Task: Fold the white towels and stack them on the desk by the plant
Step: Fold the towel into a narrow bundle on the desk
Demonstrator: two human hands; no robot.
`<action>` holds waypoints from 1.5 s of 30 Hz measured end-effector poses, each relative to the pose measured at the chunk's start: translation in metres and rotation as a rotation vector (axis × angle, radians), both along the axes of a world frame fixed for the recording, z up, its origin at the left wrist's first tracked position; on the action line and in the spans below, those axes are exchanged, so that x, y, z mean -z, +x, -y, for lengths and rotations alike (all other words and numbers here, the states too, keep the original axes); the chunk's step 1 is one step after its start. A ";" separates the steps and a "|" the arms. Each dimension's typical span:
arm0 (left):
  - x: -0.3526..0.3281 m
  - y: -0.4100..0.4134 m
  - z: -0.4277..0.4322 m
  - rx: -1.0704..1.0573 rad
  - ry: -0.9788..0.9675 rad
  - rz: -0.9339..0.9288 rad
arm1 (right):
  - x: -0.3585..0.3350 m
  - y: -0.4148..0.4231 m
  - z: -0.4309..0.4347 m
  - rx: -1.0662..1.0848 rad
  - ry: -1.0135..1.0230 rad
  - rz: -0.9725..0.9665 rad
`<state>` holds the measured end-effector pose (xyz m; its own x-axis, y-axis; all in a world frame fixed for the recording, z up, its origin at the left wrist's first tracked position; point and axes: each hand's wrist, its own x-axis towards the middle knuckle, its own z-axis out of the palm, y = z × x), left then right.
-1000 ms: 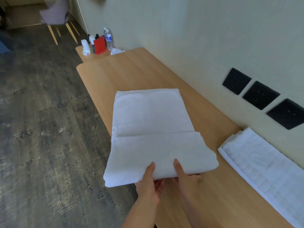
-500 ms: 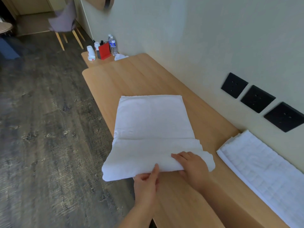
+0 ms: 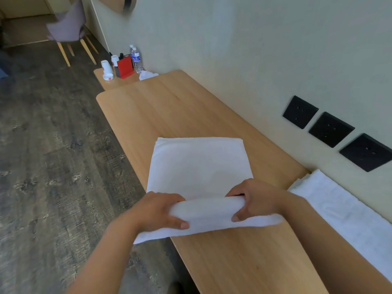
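While each grip pinched the rolled-up near edge of the white towel [image 3: 201, 164], the left hand [image 3: 157, 211] held one end and the right hand [image 3: 256, 200] the other, thumbs toward the person and fingers curled over the far side. The rest of the towel lay flat on the desk [image 3: 169, 107] (its near left corner hung past the edge). This looked like a fold midway: the next move called for carrying the held edge evenly to the far edge, corners matched. A second towel [image 3: 339, 209] lay to the right, along the wall.
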<state>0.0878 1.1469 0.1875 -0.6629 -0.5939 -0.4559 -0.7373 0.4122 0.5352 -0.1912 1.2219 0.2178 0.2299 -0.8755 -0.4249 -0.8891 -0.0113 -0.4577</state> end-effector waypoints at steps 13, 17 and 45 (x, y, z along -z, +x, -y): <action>0.052 -0.071 0.128 0.087 -0.253 0.067 | 0.066 -0.041 0.080 0.326 0.044 0.003; 0.092 -0.088 0.131 0.043 -0.339 0.149 | 0.102 -0.045 0.088 0.344 0.023 -0.082; 0.103 -0.113 0.053 -0.086 -0.440 -0.019 | 0.141 -0.018 0.088 0.452 -0.241 -0.544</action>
<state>-0.0254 1.0943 0.0848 -0.6086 -0.7818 -0.1359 -0.7705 0.5412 0.3369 -0.2096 1.1338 0.0767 -0.3626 -0.9181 -0.1602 -0.9310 0.3647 0.0170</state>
